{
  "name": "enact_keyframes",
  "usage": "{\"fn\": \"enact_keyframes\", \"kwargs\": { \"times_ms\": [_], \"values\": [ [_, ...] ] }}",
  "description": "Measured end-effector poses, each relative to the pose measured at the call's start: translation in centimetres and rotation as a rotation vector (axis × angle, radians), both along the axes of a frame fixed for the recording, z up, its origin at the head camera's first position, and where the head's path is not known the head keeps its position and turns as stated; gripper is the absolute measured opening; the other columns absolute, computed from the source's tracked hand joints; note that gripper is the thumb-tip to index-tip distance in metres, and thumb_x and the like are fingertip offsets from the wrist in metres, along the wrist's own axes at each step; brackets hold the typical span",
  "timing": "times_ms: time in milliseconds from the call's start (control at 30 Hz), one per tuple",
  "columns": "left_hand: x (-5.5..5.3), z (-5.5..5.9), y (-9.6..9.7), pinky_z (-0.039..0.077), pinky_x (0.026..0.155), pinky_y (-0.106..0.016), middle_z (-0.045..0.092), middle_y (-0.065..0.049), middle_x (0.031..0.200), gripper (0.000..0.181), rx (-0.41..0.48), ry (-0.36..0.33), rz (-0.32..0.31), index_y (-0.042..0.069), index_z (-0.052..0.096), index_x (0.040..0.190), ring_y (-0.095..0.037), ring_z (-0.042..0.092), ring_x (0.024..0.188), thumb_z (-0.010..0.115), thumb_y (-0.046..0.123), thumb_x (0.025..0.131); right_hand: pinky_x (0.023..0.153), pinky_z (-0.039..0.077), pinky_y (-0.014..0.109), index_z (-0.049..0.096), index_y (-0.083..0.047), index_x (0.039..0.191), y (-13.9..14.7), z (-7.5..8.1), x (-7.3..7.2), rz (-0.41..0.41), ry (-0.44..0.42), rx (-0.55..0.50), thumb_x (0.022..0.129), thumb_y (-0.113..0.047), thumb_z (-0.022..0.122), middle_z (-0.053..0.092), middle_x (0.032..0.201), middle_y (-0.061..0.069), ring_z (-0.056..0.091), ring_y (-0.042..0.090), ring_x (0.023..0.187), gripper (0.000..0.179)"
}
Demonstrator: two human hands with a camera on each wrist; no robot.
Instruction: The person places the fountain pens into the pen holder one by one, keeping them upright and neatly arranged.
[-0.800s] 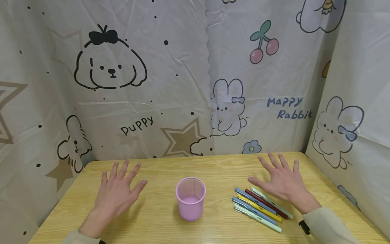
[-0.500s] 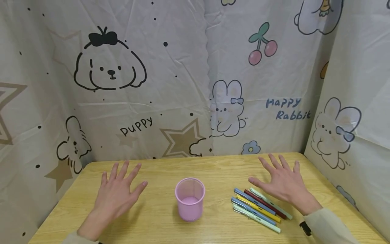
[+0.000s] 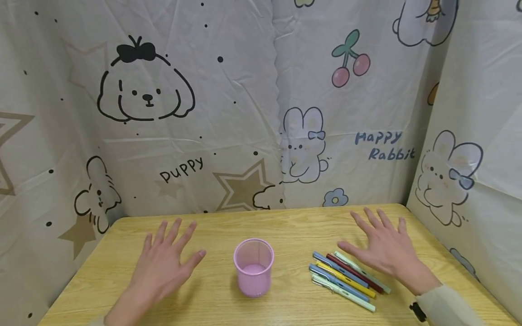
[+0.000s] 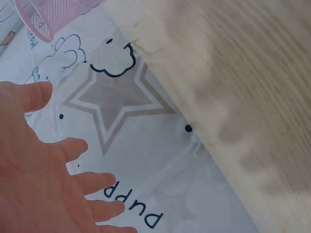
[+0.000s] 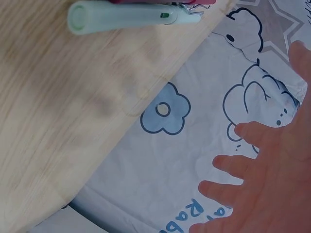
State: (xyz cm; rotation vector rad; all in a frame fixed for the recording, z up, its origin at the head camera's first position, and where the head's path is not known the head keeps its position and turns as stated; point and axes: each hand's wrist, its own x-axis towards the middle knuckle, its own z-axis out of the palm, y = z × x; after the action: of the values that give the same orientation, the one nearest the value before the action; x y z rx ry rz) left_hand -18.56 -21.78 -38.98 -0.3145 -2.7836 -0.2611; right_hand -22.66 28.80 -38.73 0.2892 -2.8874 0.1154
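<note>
A pink mesh-sided cup (image 3: 254, 276) stands upright in the middle of the table, its mouth facing up. Left of it, my left hand (image 3: 165, 267) hovers with spread fingers and holds nothing. To the right of the cup lies a bunch of several pens, side by side on a slant: mint green, blue, a yellow pen (image 3: 346, 280) and a dark red pen (image 3: 355, 272). Just beyond their right end is my right hand (image 3: 387, 249), also spread and holding nothing. The right wrist view shows a mint green pen (image 5: 131, 17) close by, apart from the fingers.
The wooden table (image 3: 220, 231) is enclosed at the back and both sides by a pale curtain (image 3: 236, 90) printed with cartoon animals and stars. Its back edge meets the curtain. A black band (image 3: 418, 311) sits at the right sleeve.
Both hands have shifted slightly to the right, still spread. The cup and pens stay where they are; the view itself has drifted a little.
</note>
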Motion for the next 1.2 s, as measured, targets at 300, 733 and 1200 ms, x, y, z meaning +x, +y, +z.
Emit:
{"fn": "enact_keyframes", "kwargs": {
  "times_ms": [300, 733, 1200],
  "values": [
    [1.1, -0.2, 1.1, 0.020, 0.115, -0.078, 0.038, -0.023, 0.164, 0.078, 0.023, 0.000, -0.017, 0.021, 0.046, 0.161, -0.052, 0.024, 0.151, 0.056, 0.068, 0.100, 0.108, 0.010, 0.086, 0.046, -0.013, 0.160, 0.7, -0.1, 0.8, 0.016, 0.022, 0.016, 0.090, -0.086, 0.051, 0.040, 0.160, 0.031, 0.036, 0.057, 0.143, 0.102],
    [2.7, -1.1, 2.2, 0.024, 0.114, -0.077, 0.043, -0.023, 0.161, 0.083, 0.059, 0.007, -0.031, 0.019, 0.049, 0.160, -0.053, 0.032, 0.148, 0.063, 0.069, 0.095, 0.105, 0.025, 0.085, 0.048, -0.008, 0.158, 2.2, -0.8, 1.3, 0.048, 0.008, 0.004, 0.085, -0.080, 0.066, 0.046, 0.152, 0.036, 0.050, 0.060, 0.129, 0.104],
    [3.8, -1.8, 3.9, 0.035, 0.113, -0.070, 0.044, -0.019, 0.162, 0.102, 0.176, -0.061, -0.078, 0.014, 0.034, 0.166, -0.049, 0.040, 0.145, 0.074, 0.067, 0.088, 0.065, 0.057, 0.061, 0.055, -0.009, 0.153, 3.3, -0.9, 1.9, 0.057, -0.074, -0.068, 0.076, -0.059, 0.088, 0.054, 0.144, 0.032, 0.058, 0.057, 0.119, 0.097]
  ]
}}
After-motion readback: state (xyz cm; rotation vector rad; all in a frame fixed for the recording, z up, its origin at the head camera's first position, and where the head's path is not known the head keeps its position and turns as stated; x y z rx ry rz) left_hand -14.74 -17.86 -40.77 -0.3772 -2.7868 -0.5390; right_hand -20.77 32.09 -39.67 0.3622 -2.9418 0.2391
